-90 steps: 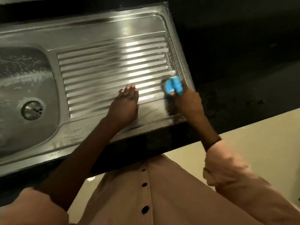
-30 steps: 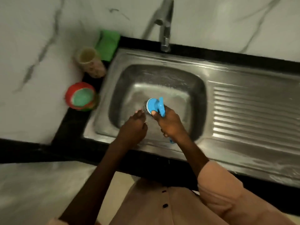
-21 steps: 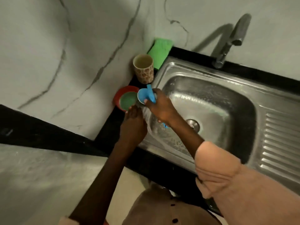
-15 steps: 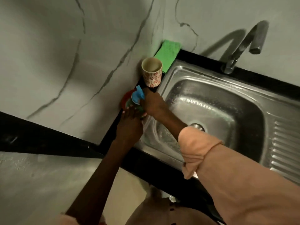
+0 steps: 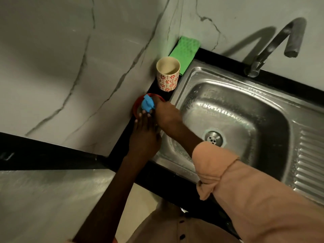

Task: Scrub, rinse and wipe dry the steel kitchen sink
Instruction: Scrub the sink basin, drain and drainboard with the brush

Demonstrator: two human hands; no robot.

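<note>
The steel sink [image 5: 228, 109] fills the right half of the head view, its basin wet and streaked, with the drain [image 5: 213, 138] near the middle. My right hand [image 5: 167, 114] reaches across the sink's left rim and grips a blue scrubber [image 5: 147, 104], pressing it into a small red tub [image 5: 138, 102] on the black counter strip. My left hand [image 5: 143, 135] rests at the tub's near side, fingers touching its rim and the scrubber. What the tub holds is hidden.
A floral cup [image 5: 168, 74] stands just behind the red tub, and a green cloth [image 5: 185, 51] leans in the corner behind it. The tap [image 5: 273, 44] arches over the basin's far side. Marble wall panels close the left. The ribbed drainboard [image 5: 312, 160] lies at right.
My right hand carried the blue scrubber from the drainboard, across the basin, to the red tub at the left. My left hand followed to the tub. The view swung left.
</note>
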